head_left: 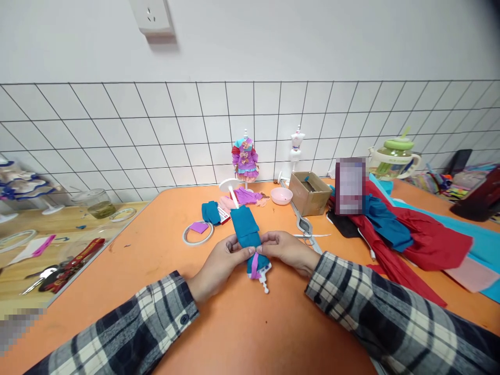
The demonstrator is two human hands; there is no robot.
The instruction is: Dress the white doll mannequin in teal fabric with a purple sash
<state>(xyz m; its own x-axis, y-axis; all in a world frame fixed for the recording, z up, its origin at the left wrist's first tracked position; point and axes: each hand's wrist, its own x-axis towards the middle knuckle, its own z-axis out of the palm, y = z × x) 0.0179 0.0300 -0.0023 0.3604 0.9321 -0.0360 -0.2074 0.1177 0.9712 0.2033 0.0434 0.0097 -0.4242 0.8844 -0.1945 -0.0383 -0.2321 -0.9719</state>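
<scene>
A small mannequin wrapped in a teal paper dress (247, 233) lies on the orange table (164, 291), with a purple strip near its white base. My left hand (222, 261) pinches the dress at its left side, fingers closed. My right hand (288, 251) pinches it from the right, fingers also closed. Both sleeves are plaid.
Behind lie a tape ring (198, 233) with purple paper, a folded teal piece (211, 212), scissors (303, 225), a pink bowl (282, 196) and a cardboard box (311, 192). A dressed mannequin (245, 159) and a bare one (297, 145) stand by the wall. Red and teal paper (394, 229) covers the right.
</scene>
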